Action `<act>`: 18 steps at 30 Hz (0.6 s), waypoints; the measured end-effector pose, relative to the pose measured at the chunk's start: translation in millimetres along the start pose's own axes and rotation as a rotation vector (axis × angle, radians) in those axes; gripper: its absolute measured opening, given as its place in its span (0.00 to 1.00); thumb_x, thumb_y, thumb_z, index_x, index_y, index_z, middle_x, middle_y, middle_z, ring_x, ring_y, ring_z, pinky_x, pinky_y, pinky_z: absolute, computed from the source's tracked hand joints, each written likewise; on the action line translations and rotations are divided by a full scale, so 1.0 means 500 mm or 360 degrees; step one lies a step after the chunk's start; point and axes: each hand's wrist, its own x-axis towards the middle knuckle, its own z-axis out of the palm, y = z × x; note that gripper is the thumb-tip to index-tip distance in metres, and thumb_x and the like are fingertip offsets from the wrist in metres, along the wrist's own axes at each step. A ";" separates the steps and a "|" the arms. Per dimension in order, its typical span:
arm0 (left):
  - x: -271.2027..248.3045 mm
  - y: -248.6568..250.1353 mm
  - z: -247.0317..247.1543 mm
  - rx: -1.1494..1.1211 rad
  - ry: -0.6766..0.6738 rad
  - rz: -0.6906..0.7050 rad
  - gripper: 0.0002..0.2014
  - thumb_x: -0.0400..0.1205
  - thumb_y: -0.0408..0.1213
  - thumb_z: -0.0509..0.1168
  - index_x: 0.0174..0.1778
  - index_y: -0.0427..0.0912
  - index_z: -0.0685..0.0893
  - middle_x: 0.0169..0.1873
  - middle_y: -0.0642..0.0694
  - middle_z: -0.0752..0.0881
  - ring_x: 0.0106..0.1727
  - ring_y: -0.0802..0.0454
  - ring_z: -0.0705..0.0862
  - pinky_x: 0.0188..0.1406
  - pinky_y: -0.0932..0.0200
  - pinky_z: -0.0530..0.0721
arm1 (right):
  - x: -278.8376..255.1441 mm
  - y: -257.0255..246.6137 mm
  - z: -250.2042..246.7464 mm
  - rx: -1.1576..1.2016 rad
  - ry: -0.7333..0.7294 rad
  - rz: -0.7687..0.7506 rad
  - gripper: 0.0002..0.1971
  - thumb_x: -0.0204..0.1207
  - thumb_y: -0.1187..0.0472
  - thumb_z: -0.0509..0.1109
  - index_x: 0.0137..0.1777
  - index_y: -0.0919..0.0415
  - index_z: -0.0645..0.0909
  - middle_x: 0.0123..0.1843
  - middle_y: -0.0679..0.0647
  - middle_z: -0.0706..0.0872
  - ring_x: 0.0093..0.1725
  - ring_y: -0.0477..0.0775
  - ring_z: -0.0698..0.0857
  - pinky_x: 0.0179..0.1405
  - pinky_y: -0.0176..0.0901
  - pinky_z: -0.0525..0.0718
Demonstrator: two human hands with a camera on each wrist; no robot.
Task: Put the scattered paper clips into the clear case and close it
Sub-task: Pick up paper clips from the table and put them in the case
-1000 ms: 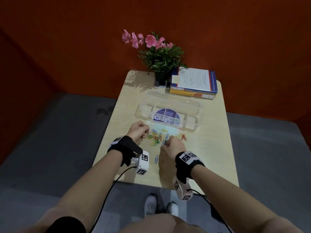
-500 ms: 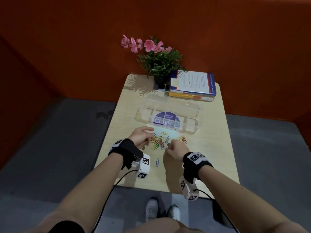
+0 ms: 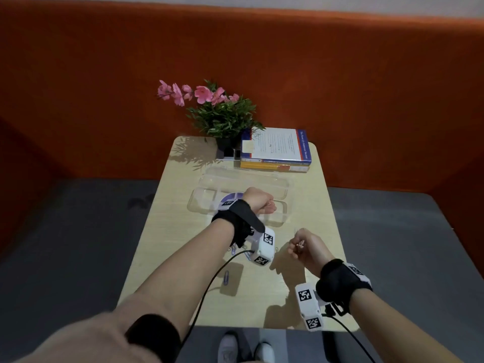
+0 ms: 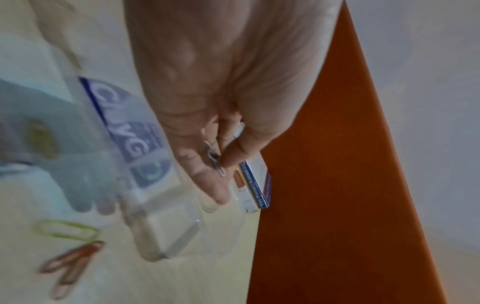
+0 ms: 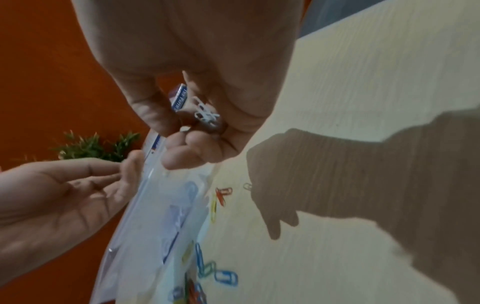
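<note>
The clear case [image 3: 209,203] lies open on the middle of the table, its blue label [image 4: 135,144] facing me. My left hand [image 3: 269,205] hovers over the case, thumb pinching a paper clip [image 4: 214,160] against the fingers. My right hand [image 3: 296,247] is raised off the table nearer me, right of the case, fingers curled round some pale paper clips [image 5: 206,115]. Loose clips remain on the table by the case: blue [image 5: 226,277], red [image 5: 223,193], yellow [image 4: 67,229]. One blue clip [image 3: 227,277] lies apart near the left forearm.
A potted plant with pink flowers [image 3: 222,119] and a stack of books [image 3: 275,148] stand at the far end of the small wooden table [image 3: 301,297]. An orange partition rises behind, and grey floor surrounds the table. My left wrist camera hides part of the clip pile.
Both hands have left the clip pile with clips in them. The left hand moved forward over the case; the right hand rose and drew right, towards me.
</note>
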 end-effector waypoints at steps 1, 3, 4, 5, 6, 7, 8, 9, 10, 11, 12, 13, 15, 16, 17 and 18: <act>0.008 0.008 0.011 0.0011 0.0007 -0.0017 0.10 0.85 0.21 0.55 0.57 0.23 0.81 0.33 0.37 0.81 0.30 0.48 0.85 0.21 0.69 0.85 | 0.001 -0.013 -0.007 0.0002 0.0007 -0.0010 0.11 0.68 0.74 0.53 0.29 0.62 0.67 0.26 0.59 0.70 0.22 0.56 0.72 0.15 0.38 0.69; 0.024 0.023 0.025 0.0032 -0.0019 -0.0078 0.12 0.86 0.22 0.56 0.59 0.21 0.80 0.45 0.33 0.86 0.43 0.39 0.88 0.31 0.63 0.88 | 0.009 -0.038 -0.017 -0.0006 0.0024 -0.0028 0.09 0.68 0.74 0.54 0.30 0.62 0.68 0.27 0.60 0.70 0.22 0.56 0.71 0.17 0.39 0.70; 0.028 0.027 0.030 0.0034 -0.0026 -0.0101 0.12 0.86 0.24 0.55 0.58 0.21 0.80 0.54 0.32 0.85 0.52 0.35 0.88 0.40 0.58 0.88 | 0.014 -0.051 -0.021 -0.0015 0.0028 -0.0030 0.09 0.68 0.73 0.54 0.31 0.63 0.69 0.27 0.60 0.70 0.23 0.57 0.71 0.17 0.39 0.71; 0.029 0.029 0.033 0.0043 -0.0031 -0.0111 0.12 0.87 0.25 0.54 0.58 0.22 0.79 0.57 0.32 0.84 0.55 0.34 0.87 0.45 0.54 0.86 | 0.020 -0.064 -0.023 -0.0027 0.0022 -0.0031 0.08 0.69 0.73 0.54 0.32 0.63 0.69 0.27 0.60 0.71 0.24 0.57 0.72 0.17 0.39 0.72; 0.031 0.031 0.035 0.0044 -0.0033 -0.0104 0.11 0.87 0.26 0.52 0.53 0.23 0.78 0.52 0.33 0.83 0.47 0.36 0.87 0.43 0.53 0.83 | 0.027 -0.078 -0.022 -0.0056 0.0020 -0.0036 0.08 0.70 0.72 0.55 0.32 0.63 0.70 0.27 0.60 0.72 0.24 0.57 0.74 0.17 0.38 0.73; 0.027 0.035 0.035 0.0042 -0.0028 -0.0098 0.10 0.86 0.27 0.51 0.46 0.28 0.77 0.43 0.36 0.81 0.34 0.41 0.81 0.37 0.55 0.78 | 0.036 -0.092 -0.018 -0.0094 0.0019 -0.0038 0.08 0.71 0.72 0.55 0.33 0.64 0.70 0.27 0.60 0.73 0.25 0.57 0.76 0.17 0.38 0.74; 0.023 0.036 0.034 0.0048 -0.0022 -0.0115 0.11 0.85 0.28 0.50 0.40 0.33 0.73 0.34 0.39 0.76 0.27 0.46 0.71 0.32 0.58 0.72 | 0.042 -0.106 -0.013 -0.0133 0.0017 -0.0032 0.08 0.73 0.72 0.55 0.34 0.65 0.71 0.28 0.60 0.73 0.26 0.58 0.78 0.17 0.38 0.75; 0.020 0.035 0.029 0.0046 -0.0020 -0.0144 0.11 0.85 0.29 0.50 0.38 0.36 0.71 0.31 0.42 0.72 0.26 0.48 0.66 0.30 0.59 0.69 | 0.048 -0.119 -0.005 -0.0161 0.0010 -0.0023 0.07 0.74 0.73 0.55 0.37 0.66 0.71 0.29 0.60 0.73 0.28 0.58 0.79 0.17 0.37 0.77; 0.017 0.035 0.025 0.0031 -0.0024 -0.0152 0.10 0.86 0.30 0.51 0.40 0.36 0.72 0.33 0.41 0.72 0.28 0.48 0.69 0.32 0.59 0.71 | 0.056 -0.132 0.006 -0.0190 0.0004 -0.0018 0.06 0.75 0.74 0.55 0.40 0.67 0.71 0.30 0.61 0.73 0.29 0.60 0.80 0.18 0.37 0.78; 0.016 0.033 0.018 -0.0003 -0.0041 -0.0127 0.09 0.87 0.31 0.52 0.47 0.33 0.76 0.38 0.39 0.77 0.35 0.44 0.77 0.39 0.57 0.77 | 0.062 -0.145 0.017 -0.0223 -0.0001 -0.0015 0.05 0.75 0.74 0.55 0.43 0.68 0.71 0.31 0.62 0.74 0.30 0.61 0.80 0.18 0.38 0.81; 0.017 0.029 0.010 -0.0049 -0.0030 -0.0079 0.12 0.88 0.33 0.53 0.59 0.31 0.77 0.49 0.37 0.81 0.49 0.41 0.83 0.50 0.54 0.81 | 0.068 -0.157 0.029 -0.0280 0.0007 -0.0014 0.05 0.75 0.75 0.56 0.47 0.69 0.71 0.33 0.62 0.74 0.31 0.62 0.81 0.19 0.39 0.83; 0.014 0.024 -0.001 -0.0065 0.0015 -0.0028 0.17 0.88 0.35 0.54 0.69 0.30 0.74 0.60 0.36 0.81 0.60 0.39 0.83 0.61 0.52 0.80 | 0.080 -0.169 0.038 -0.0351 0.0027 -0.0013 0.07 0.75 0.75 0.57 0.51 0.71 0.72 0.34 0.63 0.75 0.31 0.63 0.81 0.21 0.42 0.86; 0.006 0.012 -0.028 -0.0080 0.0105 0.0097 0.22 0.88 0.37 0.56 0.77 0.30 0.70 0.69 0.35 0.79 0.66 0.39 0.81 0.69 0.50 0.78 | 0.102 -0.186 0.056 -0.0503 0.0091 0.0000 0.09 0.75 0.76 0.59 0.54 0.74 0.74 0.37 0.65 0.79 0.33 0.63 0.83 0.28 0.46 0.89; 0.001 0.002 -0.044 -0.0084 0.0141 0.0149 0.22 0.88 0.37 0.57 0.77 0.30 0.70 0.68 0.34 0.80 0.64 0.40 0.82 0.69 0.50 0.78 | 0.108 -0.194 0.062 -0.0585 0.0109 0.0005 0.09 0.75 0.75 0.61 0.54 0.74 0.75 0.41 0.66 0.82 0.34 0.62 0.85 0.32 0.47 0.90; -0.009 -0.006 -0.059 -0.0077 0.0167 0.0181 0.22 0.88 0.37 0.57 0.77 0.30 0.70 0.66 0.34 0.81 0.62 0.41 0.83 0.68 0.51 0.79 | 0.118 -0.200 0.065 -0.0679 0.0112 -0.0004 0.10 0.75 0.73 0.62 0.56 0.73 0.76 0.47 0.67 0.84 0.35 0.60 0.86 0.34 0.46 0.90; -0.016 -0.017 -0.075 -0.0072 0.0182 0.0200 0.22 0.88 0.38 0.58 0.77 0.31 0.70 0.66 0.33 0.82 0.60 0.42 0.83 0.66 0.52 0.80 | 0.129 -0.203 0.068 -0.0782 0.0111 -0.0027 0.13 0.75 0.70 0.63 0.59 0.70 0.76 0.54 0.67 0.85 0.39 0.59 0.86 0.36 0.45 0.91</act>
